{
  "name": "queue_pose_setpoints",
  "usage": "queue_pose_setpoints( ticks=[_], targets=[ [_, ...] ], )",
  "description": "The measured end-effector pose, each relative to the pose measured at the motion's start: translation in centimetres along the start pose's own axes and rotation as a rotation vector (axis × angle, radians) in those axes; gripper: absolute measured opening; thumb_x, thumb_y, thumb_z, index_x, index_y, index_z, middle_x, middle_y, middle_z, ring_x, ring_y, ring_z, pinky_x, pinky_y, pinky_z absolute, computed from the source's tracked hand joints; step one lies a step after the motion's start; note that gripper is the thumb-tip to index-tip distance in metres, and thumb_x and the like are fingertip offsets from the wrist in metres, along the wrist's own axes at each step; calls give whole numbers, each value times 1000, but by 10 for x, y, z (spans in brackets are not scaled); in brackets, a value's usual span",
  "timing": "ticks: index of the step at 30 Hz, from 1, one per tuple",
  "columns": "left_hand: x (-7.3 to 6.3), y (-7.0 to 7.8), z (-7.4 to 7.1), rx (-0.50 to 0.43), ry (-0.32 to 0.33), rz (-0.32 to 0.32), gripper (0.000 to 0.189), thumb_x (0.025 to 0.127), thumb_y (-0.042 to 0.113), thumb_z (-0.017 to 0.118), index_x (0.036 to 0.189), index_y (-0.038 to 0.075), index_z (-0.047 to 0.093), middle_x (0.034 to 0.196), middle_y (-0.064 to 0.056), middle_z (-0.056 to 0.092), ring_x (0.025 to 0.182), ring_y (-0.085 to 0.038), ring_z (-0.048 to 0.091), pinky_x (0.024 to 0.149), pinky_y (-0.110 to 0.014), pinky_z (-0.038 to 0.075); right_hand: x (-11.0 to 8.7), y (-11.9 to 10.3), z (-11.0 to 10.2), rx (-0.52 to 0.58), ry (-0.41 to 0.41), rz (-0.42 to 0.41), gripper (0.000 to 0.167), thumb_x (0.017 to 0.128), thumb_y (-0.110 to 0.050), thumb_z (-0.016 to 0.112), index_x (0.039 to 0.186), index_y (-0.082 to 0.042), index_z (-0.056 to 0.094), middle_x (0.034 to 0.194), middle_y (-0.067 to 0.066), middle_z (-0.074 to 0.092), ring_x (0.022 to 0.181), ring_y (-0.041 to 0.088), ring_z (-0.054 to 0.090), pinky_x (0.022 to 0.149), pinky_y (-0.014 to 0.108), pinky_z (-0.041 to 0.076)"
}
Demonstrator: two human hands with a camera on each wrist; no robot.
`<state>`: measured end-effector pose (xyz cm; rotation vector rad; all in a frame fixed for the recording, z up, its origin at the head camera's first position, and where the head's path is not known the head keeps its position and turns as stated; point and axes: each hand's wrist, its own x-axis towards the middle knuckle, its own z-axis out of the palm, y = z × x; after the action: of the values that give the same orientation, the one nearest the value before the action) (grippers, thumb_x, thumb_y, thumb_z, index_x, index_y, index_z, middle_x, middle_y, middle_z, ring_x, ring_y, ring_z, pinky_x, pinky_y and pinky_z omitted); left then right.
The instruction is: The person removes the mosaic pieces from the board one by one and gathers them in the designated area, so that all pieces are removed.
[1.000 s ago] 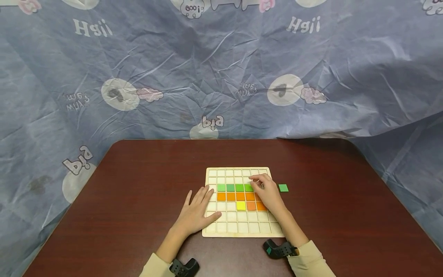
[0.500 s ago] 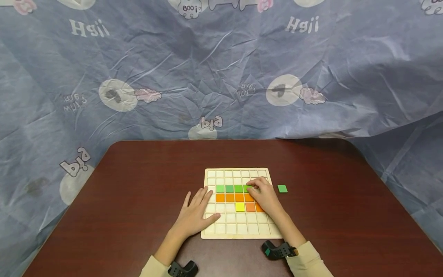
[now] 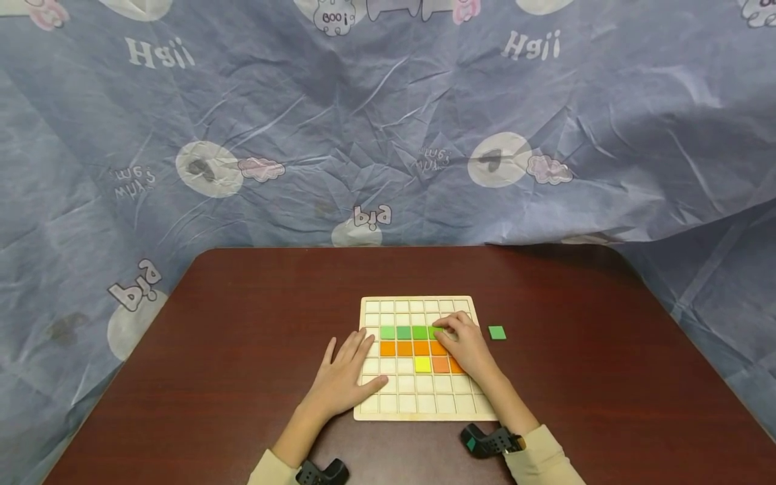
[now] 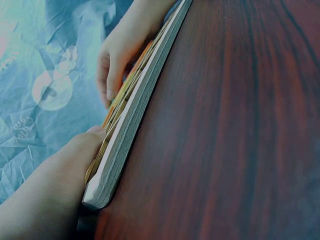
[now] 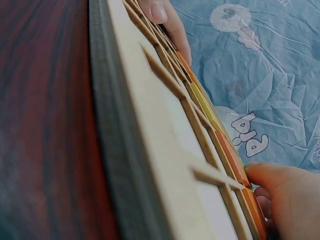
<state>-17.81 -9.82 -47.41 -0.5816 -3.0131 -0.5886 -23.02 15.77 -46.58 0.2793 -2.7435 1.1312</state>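
A pale wooden grid board [image 3: 412, 403] lies flat on the table, with rows of square cells. My left hand [image 3: 342, 377] is spread on its left side, fingers straight, thumb resting on the board. My right hand [image 3: 467, 347] bends its fingers over the right end of the green row, thumb and fingertips at a bright green tile [image 3: 434, 333]; the cells under the palm are hidden. An orange row [image 3: 404, 348] runs below the green one. Nearer still are a yellow tile [image 3: 422, 364] and orange tiles [image 3: 440, 364]. In the right wrist view, the right thumb [image 5: 267, 175] touches a green edge.
A loose green tile [image 3: 497, 333] lies on the dark wooden table [image 3: 273, 303], right of the board. Black wrist cameras [image 3: 488, 440] are worn on both wrists. Behind the table hangs a wrinkled blue-grey printed cloth [image 3: 388, 121].
My right hand has lowered slightly and shifted left onto the end green tile, its fingers closer together. The left hand has stayed in place on the board.
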Motion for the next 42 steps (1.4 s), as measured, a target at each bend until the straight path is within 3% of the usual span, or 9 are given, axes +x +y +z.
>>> queue_pose_setpoints(
  ticks=[9, 15, 19, 24, 29, 35, 42],
  targets=[
    [0, 0, 0, -5, -2, -2, 81, 83, 68, 37, 146, 20, 20, 153, 0, 18, 141, -18, 18, 112, -51, 3, 0, 0, 1, 17, -8, -11, 15, 83, -20, 65, 97, -16, 67, 99, 2, 57, 86, 16, 52, 78, 33, 38],
    [-1, 1, -1, -9, 5, 6, 80, 83, 66, 39, 146, 19, 21, 153, -1, 19, 141, -19, 18, 112, -52, 3, -1, 1, 1, 34, 7, -45, 12, 83, -18, 66, 95, -17, 65, 100, 1, 60, 86, 14, 54, 76, 31, 44],
    [-1, 0, -2, -9, -1, 3, 80, 83, 66, 40, 146, 20, 21, 153, 0, 17, 141, -18, 17, 112, -52, 3, -1, 0, 0, 43, 10, -59, 12, 82, -17, 67, 94, -17, 64, 93, 0, 63, 82, 13, 54, 73, 28, 45],
    [-1, 0, -2, -20, -3, 5, 80, 83, 66, 40, 146, 20, 21, 153, 0, 16, 141, -18, 17, 112, -51, 2, -2, -3, -2, 43, -4, -29, 11, 83, -16, 65, 94, -17, 63, 83, 0, 61, 75, 12, 50, 67, 25, 42],
    [0, -1, -1, -17, 2, 3, 80, 83, 66, 40, 146, 20, 21, 153, 0, 16, 141, -18, 17, 112, -51, 2, -1, -5, -3, 56, -21, 0, 11, 85, -15, 63, 96, -16, 63, 82, 1, 59, 71, 12, 48, 64, 23, 41],
    [0, -1, -1, -24, 2, 5, 80, 83, 66, 40, 146, 20, 22, 153, -1, 17, 141, -18, 17, 112, -51, 1, -2, -7, -9, 103, -26, 37, 17, 87, -15, 60, 103, -18, 65, 89, 3, 61, 74, 14, 48, 64, 23, 40],
    [-1, -1, -1, -27, -7, 3, 80, 83, 67, 39, 146, 20, 21, 153, 0, 17, 141, -18, 16, 112, -50, 0, -7, -2, -23, 159, -37, 58, 21, 90, -18, 57, 110, -18, 63, 108, 8, 59, 82, 16, 57, 71, 26, 45]
  ],
)
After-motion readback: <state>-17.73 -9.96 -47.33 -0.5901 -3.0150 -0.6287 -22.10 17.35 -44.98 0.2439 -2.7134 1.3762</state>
